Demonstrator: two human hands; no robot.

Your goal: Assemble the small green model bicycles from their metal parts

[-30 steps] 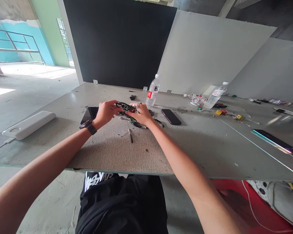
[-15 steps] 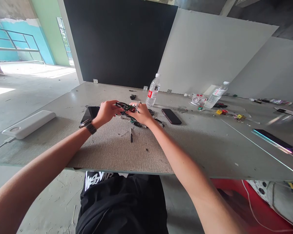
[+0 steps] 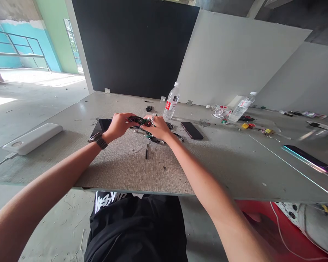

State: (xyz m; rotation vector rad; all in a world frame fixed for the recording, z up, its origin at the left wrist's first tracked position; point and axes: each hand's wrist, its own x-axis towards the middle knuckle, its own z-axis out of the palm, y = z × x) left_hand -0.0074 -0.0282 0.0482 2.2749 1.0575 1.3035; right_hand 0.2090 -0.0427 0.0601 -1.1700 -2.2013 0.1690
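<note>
Lying at the left of the table (image 3: 164,178), a white power bank (image 3: 34,137) shows me a cable (image 3: 4,161) running off its near end; next comes a dark slab (image 3: 103,124), partly behind the watch (image 3: 98,140) on my left wrist. My left hand (image 3: 118,125) is closed on the left end of a black wheeled model (image 3: 136,119), fingers pinching it near a spoked wheel; the model is held between my two hands, over the middle of the table, with some red and green showing; fingers cover much of it, so I can't make out exactly how its parts join. Nearer the table's front edge lies a screwdriver (image 3: 146,151); beyond the hands sits a small black piece (image 3: 148,108); loose parts (image 3: 153,138) lie just below my right hand (image 3: 160,127), which grips the model's right end. Past that hand I see an upright bottle (image 3: 171,103), then a phone (image 3: 191,130) lying flat; farther right stand a second bottle (image 3: 242,106), a yellow block (image 3: 245,126) close by and, near the edge of view, another phone (image 3: 310,159).
</note>
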